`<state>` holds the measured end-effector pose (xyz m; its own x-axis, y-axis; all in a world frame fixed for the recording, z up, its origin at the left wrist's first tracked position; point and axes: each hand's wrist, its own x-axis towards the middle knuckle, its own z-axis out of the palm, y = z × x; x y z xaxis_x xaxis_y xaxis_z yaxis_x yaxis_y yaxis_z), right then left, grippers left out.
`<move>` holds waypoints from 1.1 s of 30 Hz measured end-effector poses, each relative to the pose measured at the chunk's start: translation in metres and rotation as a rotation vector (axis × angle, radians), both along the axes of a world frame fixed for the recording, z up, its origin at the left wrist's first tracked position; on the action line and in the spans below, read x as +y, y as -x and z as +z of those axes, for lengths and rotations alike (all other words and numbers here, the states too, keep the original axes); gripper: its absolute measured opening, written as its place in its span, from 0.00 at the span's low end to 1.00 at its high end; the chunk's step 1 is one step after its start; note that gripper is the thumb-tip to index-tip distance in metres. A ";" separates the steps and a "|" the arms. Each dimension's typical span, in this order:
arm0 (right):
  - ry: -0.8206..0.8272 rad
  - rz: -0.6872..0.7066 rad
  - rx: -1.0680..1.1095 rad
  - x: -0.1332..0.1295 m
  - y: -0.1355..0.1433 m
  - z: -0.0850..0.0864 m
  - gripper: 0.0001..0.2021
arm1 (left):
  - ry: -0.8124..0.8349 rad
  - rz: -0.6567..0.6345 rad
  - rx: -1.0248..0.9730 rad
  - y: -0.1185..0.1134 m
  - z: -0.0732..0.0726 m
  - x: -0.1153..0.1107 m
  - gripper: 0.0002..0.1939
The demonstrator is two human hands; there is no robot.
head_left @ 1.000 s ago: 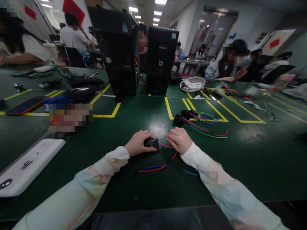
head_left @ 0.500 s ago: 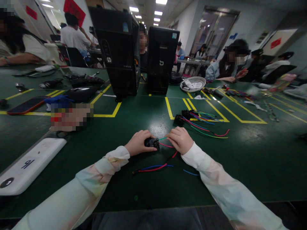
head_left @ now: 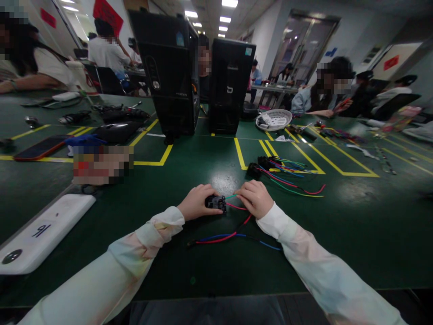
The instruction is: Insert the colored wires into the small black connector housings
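Observation:
Between thumb and fingers, my left hand (head_left: 196, 202) grips a small black plastic connector (head_left: 215, 204) just above the table. A green wire (head_left: 231, 197) runs from the connector's right side into the pinched fingers of my right hand (head_left: 255, 198). Below it a red wire (head_left: 237, 206) leaves the same side and passes under my right hand. Nearer me on the table lie a blue wire (head_left: 267, 245) and a red one, joined at a dark end on the left. Beyond my right hand rest similar black connectors (head_left: 253, 170) with several coloured wires.
Two black computer towers (head_left: 228, 85) stand at the back. A white basket (head_left: 274, 119) with small parts sits right of them. At left lie a white numbered case (head_left: 47, 232), a phone (head_left: 40, 147) and dark cables. Yellow tape marks the green table; other people sit around.
The view has shifted very slightly. Both hands keep their hold on the connector and the green wire, with hardly any movement.

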<state>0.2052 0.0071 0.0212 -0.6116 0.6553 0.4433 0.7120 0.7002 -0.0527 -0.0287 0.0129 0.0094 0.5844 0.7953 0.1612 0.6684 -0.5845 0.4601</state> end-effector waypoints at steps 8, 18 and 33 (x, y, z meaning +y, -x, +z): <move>0.047 0.029 -0.043 0.003 0.001 -0.005 0.10 | -0.017 -0.011 -0.012 0.001 0.000 0.000 0.23; -0.011 0.096 0.044 0.015 0.004 -0.005 0.11 | -0.047 -0.012 -0.066 0.003 0.001 0.002 0.23; -0.107 0.026 0.012 -0.005 0.002 0.004 0.10 | -0.039 -0.036 -0.028 0.001 0.001 0.002 0.23</move>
